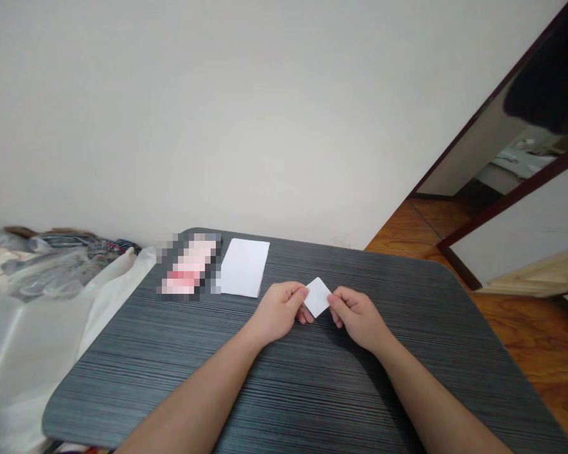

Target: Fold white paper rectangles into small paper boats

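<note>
A small white square of folded paper [317, 297] is held corner-up, like a diamond, just above the dark table. My left hand [280, 309] pinches its left corner between thumb and fingers. The right corner is gripped the same way by my right hand [358, 316]. Both hands are closed, with the other fingers curled beneath the paper. Behind my left hand lies a stack of white paper sheets [245, 267], apart from the hands.
The dark striped table [274, 391] has rounded corners and stands against a pale wall [274, 113]. A pixelated pinkish object [192, 261] lies at its far left. Plastic bags and cloth [47, 315] are heaped on the left. At right, a doorway opens over a wooden floor [407, 233].
</note>
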The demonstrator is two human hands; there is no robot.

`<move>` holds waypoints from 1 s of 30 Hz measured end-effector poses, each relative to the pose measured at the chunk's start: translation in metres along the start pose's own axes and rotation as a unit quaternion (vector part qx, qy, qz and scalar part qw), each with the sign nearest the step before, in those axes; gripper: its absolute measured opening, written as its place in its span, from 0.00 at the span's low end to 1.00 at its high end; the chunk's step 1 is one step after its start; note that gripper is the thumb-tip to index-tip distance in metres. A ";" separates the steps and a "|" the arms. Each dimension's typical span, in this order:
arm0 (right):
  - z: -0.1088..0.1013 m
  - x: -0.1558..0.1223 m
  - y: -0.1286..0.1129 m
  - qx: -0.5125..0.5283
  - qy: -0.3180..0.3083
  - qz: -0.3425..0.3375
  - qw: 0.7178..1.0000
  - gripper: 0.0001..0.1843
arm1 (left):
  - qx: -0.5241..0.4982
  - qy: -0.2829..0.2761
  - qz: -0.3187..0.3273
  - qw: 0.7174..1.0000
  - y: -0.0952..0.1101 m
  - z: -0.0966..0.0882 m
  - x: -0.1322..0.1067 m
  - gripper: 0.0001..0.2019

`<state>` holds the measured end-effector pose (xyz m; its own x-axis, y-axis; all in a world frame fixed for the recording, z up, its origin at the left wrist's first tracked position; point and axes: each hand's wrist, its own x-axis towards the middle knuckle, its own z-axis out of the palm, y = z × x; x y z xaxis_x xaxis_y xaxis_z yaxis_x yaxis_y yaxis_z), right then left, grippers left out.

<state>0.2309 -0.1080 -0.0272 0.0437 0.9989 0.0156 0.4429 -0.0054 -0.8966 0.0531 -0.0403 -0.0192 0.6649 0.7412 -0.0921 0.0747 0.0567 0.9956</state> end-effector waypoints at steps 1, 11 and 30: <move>0.000 0.000 0.001 0.004 0.000 0.000 1.000 0.19 | -0.001 0.002 0.002 1.000 0.000 0.000 0.000 0.17; 0.000 -0.001 0.004 0.008 0.016 -0.014 1.000 0.19 | -0.036 0.004 -0.005 0.999 -0.003 0.000 0.002 0.16; -0.002 -0.002 0.003 0.036 -0.019 -0.022 0.999 0.17 | -0.044 -0.028 -0.014 0.999 0.004 0.001 -0.001 0.14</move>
<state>0.2342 -0.1105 -0.0294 -0.0082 0.9992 0.0400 0.3785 0.0401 -0.9247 0.0535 -0.0419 -0.0156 0.7037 0.7004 -0.1194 0.0306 0.1380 0.9900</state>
